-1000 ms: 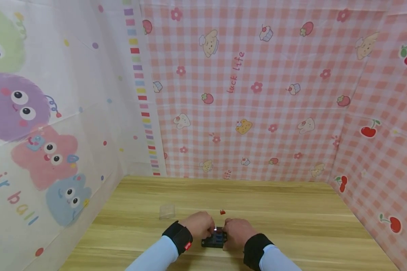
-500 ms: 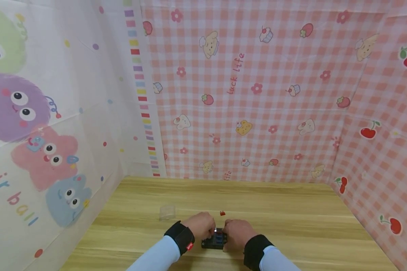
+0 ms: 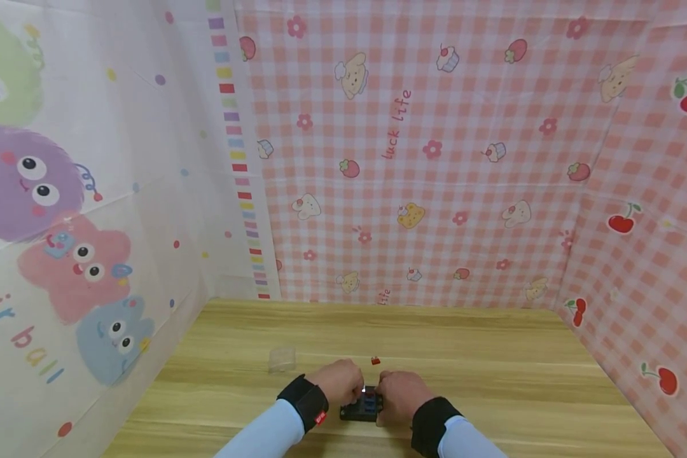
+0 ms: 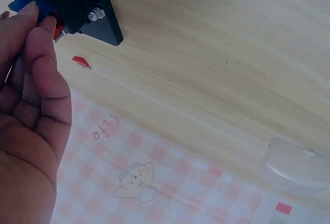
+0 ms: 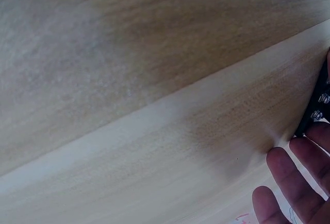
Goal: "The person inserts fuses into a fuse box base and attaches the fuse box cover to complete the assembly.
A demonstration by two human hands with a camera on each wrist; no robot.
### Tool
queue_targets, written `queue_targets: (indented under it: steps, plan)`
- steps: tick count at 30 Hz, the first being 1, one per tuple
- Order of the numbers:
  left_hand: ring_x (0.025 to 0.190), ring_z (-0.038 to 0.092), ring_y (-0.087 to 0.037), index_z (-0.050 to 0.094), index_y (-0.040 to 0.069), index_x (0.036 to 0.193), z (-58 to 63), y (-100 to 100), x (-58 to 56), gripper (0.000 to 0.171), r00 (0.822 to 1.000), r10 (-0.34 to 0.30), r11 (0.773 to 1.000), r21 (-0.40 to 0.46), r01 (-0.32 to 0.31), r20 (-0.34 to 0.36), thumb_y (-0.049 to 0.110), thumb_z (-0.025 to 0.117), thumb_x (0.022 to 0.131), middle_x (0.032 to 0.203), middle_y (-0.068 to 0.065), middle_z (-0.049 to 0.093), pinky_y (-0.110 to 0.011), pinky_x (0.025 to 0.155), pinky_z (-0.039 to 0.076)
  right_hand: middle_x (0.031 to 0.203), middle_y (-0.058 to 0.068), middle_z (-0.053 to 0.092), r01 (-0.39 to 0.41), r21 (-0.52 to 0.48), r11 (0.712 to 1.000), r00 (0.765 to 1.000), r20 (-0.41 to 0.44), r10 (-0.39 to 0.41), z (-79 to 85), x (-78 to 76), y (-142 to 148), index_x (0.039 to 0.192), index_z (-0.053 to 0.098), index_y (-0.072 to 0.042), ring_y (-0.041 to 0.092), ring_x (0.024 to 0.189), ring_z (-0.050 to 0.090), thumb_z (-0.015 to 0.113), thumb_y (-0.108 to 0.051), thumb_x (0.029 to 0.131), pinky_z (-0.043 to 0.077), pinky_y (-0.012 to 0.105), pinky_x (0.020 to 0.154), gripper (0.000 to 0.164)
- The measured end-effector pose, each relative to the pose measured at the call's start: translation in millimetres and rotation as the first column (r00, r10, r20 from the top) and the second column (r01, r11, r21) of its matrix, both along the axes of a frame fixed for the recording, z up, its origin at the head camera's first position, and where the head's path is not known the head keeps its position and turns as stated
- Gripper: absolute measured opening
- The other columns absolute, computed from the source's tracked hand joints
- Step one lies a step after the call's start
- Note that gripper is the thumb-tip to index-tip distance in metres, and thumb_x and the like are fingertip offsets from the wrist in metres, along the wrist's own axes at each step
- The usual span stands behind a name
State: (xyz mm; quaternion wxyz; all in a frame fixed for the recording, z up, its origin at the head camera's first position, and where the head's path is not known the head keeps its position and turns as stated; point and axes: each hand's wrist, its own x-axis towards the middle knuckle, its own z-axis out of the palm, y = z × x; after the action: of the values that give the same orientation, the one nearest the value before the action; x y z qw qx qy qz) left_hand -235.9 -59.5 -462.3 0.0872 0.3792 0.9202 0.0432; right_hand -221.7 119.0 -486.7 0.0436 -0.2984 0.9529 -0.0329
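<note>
Two hands point(image 3: 341, 381) point(image 3: 403, 395) seemingly touch block point(image 3: 359, 413); cloth point(image 3: 418, 181): "life".

The left hand point(image 3: 339, 381) and right hand point(image 3: 402, 395) are bare. A black left wristband point(image 3: 301, 399) carries a red tag point(image 3: 320, 418) with pale marking; at that band's elbow side is a light blue left sleeve point(image 3: 266, 429). To the band's right are a black right wristband point(image 3: 431, 425) and light blue right sleeve point(image 3: 466, 439).
</note>
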Motion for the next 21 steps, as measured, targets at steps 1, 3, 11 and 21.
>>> queue_targets:
  steps: [1, 3, 11, 21]
  plan:
    - [0.062, 0.051, -0.001, 0.074, 0.013, 0.076, -0.6, 0.3, -0.4, 0.013, 1.000, -0.006, 1.000, -0.002, 0.006, -0.007, 0.002, 0.078, 0.081, 0.070, 0.011, 0.064, -0.015, 0.059, 0.043, 0.083, -0.007, 0.058, -0.001, 0.001, 1.000, 1.000, -0.002, 0.001, -0.2, -0.1, 0.1, 0.091, 0.076, -0.013, 0.007, 0.069, 0.052, 0.088, -0.042, 0.069, 0.049, 0.027, 0.070, 0.038]
    - [0.060, 0.050, -0.001, 0.073, 0.014, 0.073, -2.1, 0.8, -1.1, 0.015, 0.999, -0.017, 1.000, -0.008, 0.017, -0.028, 0.003, 0.078, 0.081, 0.067, 0.012, 0.061, -0.015, 0.057, 0.042, 0.083, -0.008, 0.058, -0.003, 0.007, 1.000, 1.000, -0.005, 0.003, -1.2, -0.4, 0.3, 0.091, 0.076, -0.013, 0.007, 0.069, 0.052, 0.088, -0.042, 0.069, 0.049, 0.028, 0.070, 0.038]
    - [0.060, 0.050, -0.002, 0.072, 0.015, 0.072, -6.1, 0.6, -3.0, 0.016, 1.000, -0.003, 1.000, -0.001, 0.003, -0.003, 0.003, 0.077, 0.082, 0.065, 0.013, 0.058, -0.016, 0.056, 0.042, 0.085, -0.007, 0.060, 0.002, 0.002, 1.000, 1.000, 0.006, -0.002, -1.0, 0.1, 0.6, 0.092, 0.076, -0.013, 0.007, 0.070, 0.054, 0.088, -0.041, 0.069, 0.051, 0.028, 0.073, 0.039]
    - [0.060, 0.048, -0.004, 0.070, 0.014, 0.072, -3.1, 4.3, -2.0, 0.015, 0.999, -0.017, 0.998, -0.061, 0.014, -0.047, 0.006, 0.078, 0.082, 0.063, 0.011, 0.055, -0.017, 0.058, 0.040, 0.085, -0.007, 0.058, 0.019, 0.025, 1.000, 1.000, 0.017, -0.019, -0.3, -1.7, -0.5, 0.093, 0.076, -0.013, 0.008, 0.070, 0.052, 0.088, -0.043, 0.070, 0.050, 0.029, 0.073, 0.039]
